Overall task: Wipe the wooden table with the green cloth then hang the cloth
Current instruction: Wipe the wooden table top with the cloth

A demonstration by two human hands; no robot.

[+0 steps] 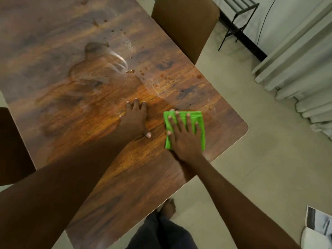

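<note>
The wooden table (89, 105) fills the left and middle of the view, with a wet spill and brown drops (115, 63) on its far part. A folded green cloth (200, 121) lies flat near the table's right corner. My right hand (185, 135) presses down on the cloth with straight, spread fingers. My left hand (136, 117) rests flat on the bare wood just left of the cloth, fingers straight.
A brown chair (186, 24) stands at the table's far right side, and another dark chair (12, 146) at the left edge. A black metal rack (237, 20) and pale curtains (296, 60) are at the upper right. My bare foot (167, 207) stands on the tiled floor below the table edge.
</note>
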